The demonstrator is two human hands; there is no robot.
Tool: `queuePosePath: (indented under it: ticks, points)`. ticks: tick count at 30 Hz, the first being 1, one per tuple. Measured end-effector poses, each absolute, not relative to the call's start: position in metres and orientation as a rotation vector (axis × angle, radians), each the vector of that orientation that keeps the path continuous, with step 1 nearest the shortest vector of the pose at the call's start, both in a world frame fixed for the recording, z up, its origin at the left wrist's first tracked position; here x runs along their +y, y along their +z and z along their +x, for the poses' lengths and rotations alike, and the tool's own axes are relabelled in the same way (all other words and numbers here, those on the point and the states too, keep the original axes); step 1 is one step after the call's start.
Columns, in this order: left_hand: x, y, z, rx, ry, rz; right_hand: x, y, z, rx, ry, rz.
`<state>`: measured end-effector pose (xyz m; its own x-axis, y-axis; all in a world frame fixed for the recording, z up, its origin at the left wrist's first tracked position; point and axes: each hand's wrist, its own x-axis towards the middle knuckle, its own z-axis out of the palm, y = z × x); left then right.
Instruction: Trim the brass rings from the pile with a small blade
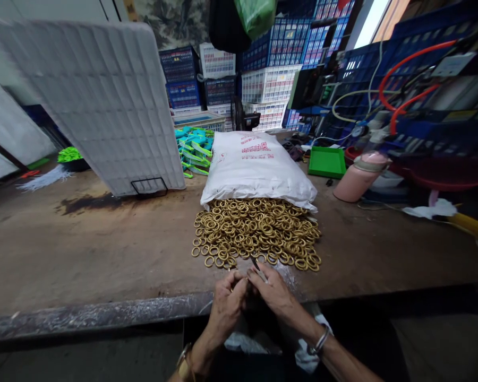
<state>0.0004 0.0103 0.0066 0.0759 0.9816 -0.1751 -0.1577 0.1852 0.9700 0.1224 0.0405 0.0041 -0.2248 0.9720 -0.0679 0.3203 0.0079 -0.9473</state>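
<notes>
My left hand (228, 300) is closed at the table's front edge, its fingertips pinched together. A small golden glint shows between those fingers, but the thing itself is mostly hidden. Touching it from the right, my right hand (276, 292) is closed round a thin tool with a dark, narrow tip (255, 262), which points up and left. Just beyond both hands lies a heap of brass-coloured rings (258, 228). The rings spill from beneath a full white sack (255, 167) with red print.
On the left a tall white ribbed panel (103, 101) stands by a wire bracket (149, 185). Green and teal plastic pieces (194, 151) lie behind it. To the right are a green tray (327, 162) and a pink bottle (358, 178). Stacked crates (269, 85) stand behind the table (103, 254).
</notes>
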Motion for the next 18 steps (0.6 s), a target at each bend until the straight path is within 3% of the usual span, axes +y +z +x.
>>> queuePosePath:
  ticks: [4, 12, 18]
  points:
    - [0.011, 0.001, -0.001, 1.02, 0.987, 0.805, 0.041, 0.005, 0.123, -1.689, 1.14, -1.364]
    - [0.009, -0.001, 0.0, 0.883, 1.07, 0.689, 0.04, 0.016, 0.123, -1.665, 1.24, -1.33]
    - [0.01, 0.006, 0.001, 0.947, 1.1, 0.706, 0.038, 0.003, 0.13, -1.93, 0.85, -1.472]
